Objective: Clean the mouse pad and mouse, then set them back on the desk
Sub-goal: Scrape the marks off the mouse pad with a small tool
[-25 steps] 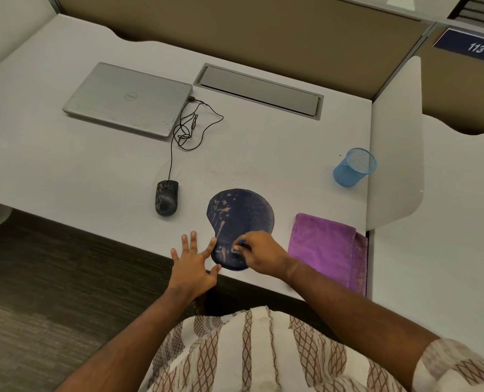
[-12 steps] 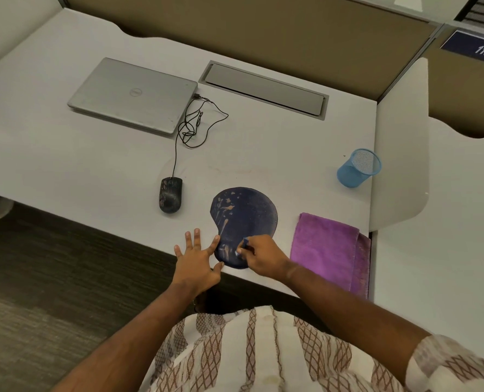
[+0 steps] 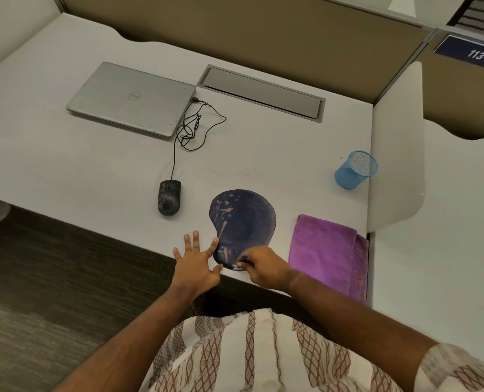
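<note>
**Mouse pad pinched at near edge; hands unchanged**

Both hands are placed as in the earlier frames. The left hand (image 3: pixel 194 265) lies flat on the desk (image 3: pixel 93 165), fingers spread, forefinger and thumb touching the mouse pad (image 3: pixel 243 222) at its near-left edge; its grip holds nothing. The right hand (image 3: pixel 263 268) has its grip pinched on the pad's near edge. The pad lies at the desk's front, marked with pale smears. The mouse (image 3: pixel 169 197) sits apart to its left. A dark sign (image 3: pixel 474 53) reads "113". The laptop (image 3: pixel 130 99) badge is illegible.
</note>
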Action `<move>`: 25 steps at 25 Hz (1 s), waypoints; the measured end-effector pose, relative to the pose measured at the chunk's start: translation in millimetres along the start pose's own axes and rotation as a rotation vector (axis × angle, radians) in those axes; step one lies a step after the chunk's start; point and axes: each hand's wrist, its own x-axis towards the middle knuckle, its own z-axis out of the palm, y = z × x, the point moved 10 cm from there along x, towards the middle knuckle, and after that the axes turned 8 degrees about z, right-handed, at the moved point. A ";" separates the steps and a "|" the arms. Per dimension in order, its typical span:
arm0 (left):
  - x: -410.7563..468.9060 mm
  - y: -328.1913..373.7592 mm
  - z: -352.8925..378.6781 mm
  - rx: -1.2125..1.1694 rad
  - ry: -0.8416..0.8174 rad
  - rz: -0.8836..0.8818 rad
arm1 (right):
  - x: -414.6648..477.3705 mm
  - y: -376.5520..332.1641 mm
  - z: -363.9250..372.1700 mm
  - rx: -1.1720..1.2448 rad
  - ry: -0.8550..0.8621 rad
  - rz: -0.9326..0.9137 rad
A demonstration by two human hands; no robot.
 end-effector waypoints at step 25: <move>-0.6 0.0 -1.8 0.003 0.001 -0.003 | 19.2 20.5 -31.9 0.017 0.104 0.093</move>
